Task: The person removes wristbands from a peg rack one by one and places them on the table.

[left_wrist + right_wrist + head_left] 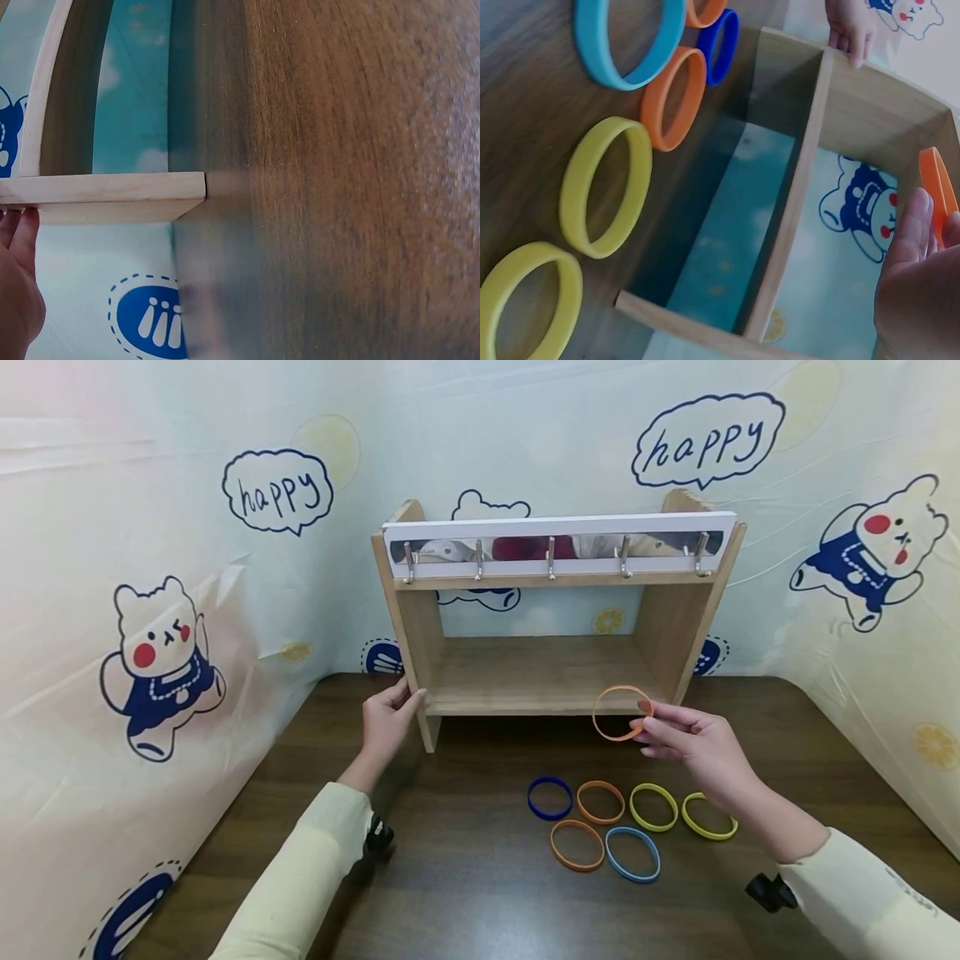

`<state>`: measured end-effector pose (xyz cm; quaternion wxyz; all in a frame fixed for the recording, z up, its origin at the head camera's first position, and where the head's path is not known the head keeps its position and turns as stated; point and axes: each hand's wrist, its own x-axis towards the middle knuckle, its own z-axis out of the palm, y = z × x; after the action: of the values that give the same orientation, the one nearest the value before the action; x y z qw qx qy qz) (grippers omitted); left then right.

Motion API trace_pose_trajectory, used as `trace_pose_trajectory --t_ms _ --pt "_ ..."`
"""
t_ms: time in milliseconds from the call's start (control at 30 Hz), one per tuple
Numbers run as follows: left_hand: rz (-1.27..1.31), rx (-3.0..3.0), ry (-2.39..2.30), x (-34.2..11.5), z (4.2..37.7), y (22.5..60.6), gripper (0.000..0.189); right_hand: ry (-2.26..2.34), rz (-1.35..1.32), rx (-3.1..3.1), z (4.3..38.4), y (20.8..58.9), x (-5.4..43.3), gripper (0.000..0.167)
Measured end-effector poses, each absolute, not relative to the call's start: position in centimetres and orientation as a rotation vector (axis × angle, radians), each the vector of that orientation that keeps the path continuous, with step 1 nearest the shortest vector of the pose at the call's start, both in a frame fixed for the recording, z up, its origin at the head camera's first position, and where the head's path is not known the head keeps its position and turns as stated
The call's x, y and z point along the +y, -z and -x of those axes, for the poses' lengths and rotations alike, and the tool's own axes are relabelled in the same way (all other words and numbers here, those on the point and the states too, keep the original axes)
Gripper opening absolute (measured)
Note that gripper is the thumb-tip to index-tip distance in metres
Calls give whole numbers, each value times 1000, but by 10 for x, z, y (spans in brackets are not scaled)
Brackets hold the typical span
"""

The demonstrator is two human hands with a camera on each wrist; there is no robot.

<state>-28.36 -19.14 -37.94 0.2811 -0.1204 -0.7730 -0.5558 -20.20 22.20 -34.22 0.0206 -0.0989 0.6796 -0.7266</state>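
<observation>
An orange silicone wristband (pixel 623 713) is pinched between the thumb and fingers of my right hand (pixel 693 745), held up before the lower shelf of a small wooden rack (pixel 540 672). In the right wrist view this same orange band (pixel 937 186) stands edge-on at the fingers. At the rack's left side panel (pixel 422 647), my left hand (pixel 387 717) touches the outer face near the front edge with extended fingertips. A row of metal hooks (pixel 551 558) runs along the rack's top front rail, with no bands on them.
On the table (pixel 450 893) before the rack lie several wristbands: a dark blue one (pixel 550 816), orange ones (pixel 600 821), yellow ones (pixel 654 827) and a light blue one (pixel 633 875). A patterned cloth (pixel 187 410) hangs behind and along both sides.
</observation>
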Motion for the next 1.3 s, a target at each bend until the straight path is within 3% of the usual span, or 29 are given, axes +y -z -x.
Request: trace_pose_trajectory --t_ms 167,400,700,1000,1300 --pt "309 -2078 1486 -195 290 387 38 2219 276 2120 198 347 231 25" --pt "296 -2058 1535 -204 310 407 40 2075 210 2229 193 354 244 46" --pt "285 -2061 1515 -203 310 408 40 2047 247 2181 187 366 261 20" --pt "291 -2083 1505 -196 292 388 39 1955 231 2223 183 374 274 34" --pt "283 -2059 1537 -203 309 404 39 1924 280 2206 182 383 289 25"
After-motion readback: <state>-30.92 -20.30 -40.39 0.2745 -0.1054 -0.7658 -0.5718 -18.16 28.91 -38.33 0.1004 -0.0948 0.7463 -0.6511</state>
